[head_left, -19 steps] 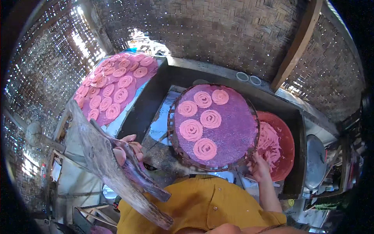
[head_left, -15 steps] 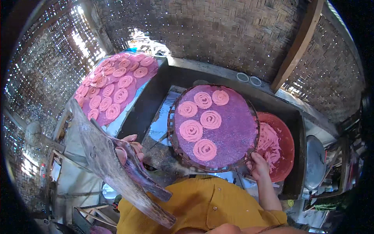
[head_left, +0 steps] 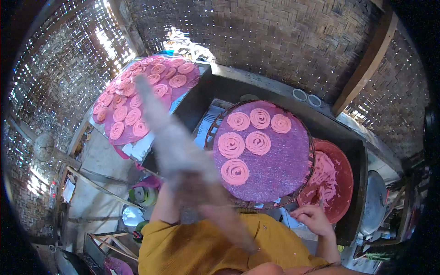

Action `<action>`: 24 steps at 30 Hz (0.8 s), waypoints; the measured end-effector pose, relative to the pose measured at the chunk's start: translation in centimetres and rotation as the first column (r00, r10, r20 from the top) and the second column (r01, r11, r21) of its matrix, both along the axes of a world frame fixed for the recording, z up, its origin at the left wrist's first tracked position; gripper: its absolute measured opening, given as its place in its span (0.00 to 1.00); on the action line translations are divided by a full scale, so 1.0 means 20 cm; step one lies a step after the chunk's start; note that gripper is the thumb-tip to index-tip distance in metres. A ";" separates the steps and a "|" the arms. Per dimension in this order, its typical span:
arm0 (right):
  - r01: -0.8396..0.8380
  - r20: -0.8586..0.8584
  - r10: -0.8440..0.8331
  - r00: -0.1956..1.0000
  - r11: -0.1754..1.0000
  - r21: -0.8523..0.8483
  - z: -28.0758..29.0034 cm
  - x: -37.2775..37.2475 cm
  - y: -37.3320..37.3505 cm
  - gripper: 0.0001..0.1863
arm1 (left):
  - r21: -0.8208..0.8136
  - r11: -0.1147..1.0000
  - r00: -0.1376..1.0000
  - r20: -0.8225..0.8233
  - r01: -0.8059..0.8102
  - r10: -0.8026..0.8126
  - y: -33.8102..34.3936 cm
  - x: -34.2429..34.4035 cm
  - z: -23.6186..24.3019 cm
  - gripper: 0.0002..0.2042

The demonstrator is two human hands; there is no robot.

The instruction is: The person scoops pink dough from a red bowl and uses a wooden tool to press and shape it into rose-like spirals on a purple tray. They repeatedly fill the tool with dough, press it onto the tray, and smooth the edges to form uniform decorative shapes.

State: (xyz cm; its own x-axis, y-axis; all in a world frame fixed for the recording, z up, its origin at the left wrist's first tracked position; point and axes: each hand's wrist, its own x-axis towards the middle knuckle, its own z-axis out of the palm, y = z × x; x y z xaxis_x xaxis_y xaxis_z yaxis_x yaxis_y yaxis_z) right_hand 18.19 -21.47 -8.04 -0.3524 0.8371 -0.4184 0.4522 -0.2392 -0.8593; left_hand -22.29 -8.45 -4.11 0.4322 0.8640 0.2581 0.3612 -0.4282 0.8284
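Note:
A long, weathered wooden tool [head_left: 172, 142], smeared by motion, slants up from my chest toward the far left. My left hand [head_left: 172, 188] is on it, its fingers mostly hidden behind the blurred wood. In front of me, a round tray [head_left: 284, 169] covered in purple netting bears several pink coiled dough rounds [head_left: 235, 172] on its left and far parts. My right hand [head_left: 314, 219] is off the tray's near right rim, fingers loosely bent with nothing visible in them. Just beyond it stands a red basin [head_left: 341, 197] holding pink dough [head_left: 324, 169].
A larger purple-covered surface [head_left: 123, 103] at the far left carries many pink coils. Two white rings [head_left: 307, 97] rest on the ledge behind the dark trough [head_left: 353, 146]. Woven walls enclose the space, and a grey round lid [head_left: 375, 201] stands at the right.
The wooden tool has swung rightward and now passes in front of the tray's left edge. My right hand has let go of the tray rim and drawn back slightly right and nearer.

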 end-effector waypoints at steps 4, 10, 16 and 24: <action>-0.246 -0.453 0.295 0.841 0.955 0.165 0.21 -0.17 0.19 0.47 | 0.244 0.918 0.939 -0.226 0.312 -0.259 0.11 0.40 0.11 0.39; -0.147 -0.575 0.100 0.812 0.989 -0.035 0.22 -0.17 0.27 0.48 | 0.160 0.757 0.769 -0.027 0.634 -0.638 0.23 0.65 0.23 0.42; -0.052 -0.531 -0.099 0.841 0.963 -0.263 0.25 -0.10 0.29 0.47 | 0.373 0.110 -0.303 0.866 0.921 -0.398 0.28 0.81 0.57 0.62; 0.021 -0.477 -0.234 0.847 0.912 -0.410 0.30 -0.06 0.33 0.47 | 0.234 0.405 -0.107 0.944 0.884 -0.312 0.42 0.93 0.41 0.53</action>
